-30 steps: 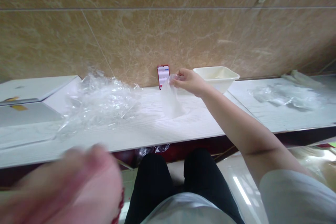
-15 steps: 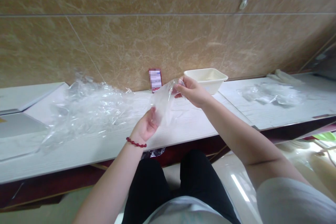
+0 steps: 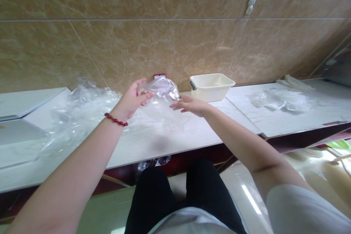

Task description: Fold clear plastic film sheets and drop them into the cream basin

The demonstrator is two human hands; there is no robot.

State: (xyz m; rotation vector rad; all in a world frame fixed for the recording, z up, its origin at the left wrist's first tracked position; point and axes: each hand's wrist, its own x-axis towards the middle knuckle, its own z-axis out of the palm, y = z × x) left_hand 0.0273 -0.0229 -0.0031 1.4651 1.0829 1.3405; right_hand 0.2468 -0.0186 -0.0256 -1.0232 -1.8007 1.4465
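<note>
Left hand (image 3: 131,98) pinching left edge of clear bag (image 3: 162,89), right hand (image 3: 189,104) fingers flat at right edge, bare table (image 3: 170,133) near, tub (image 3: 211,86) far right

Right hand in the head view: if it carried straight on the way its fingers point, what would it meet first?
The clear plastic bag held up by the left hand. The right hand points leftward at the bag's lower part and may already touch it; depth is unclear.

clear plastic bag (image 3: 162,93) (crumpled), raised above bench
</note>
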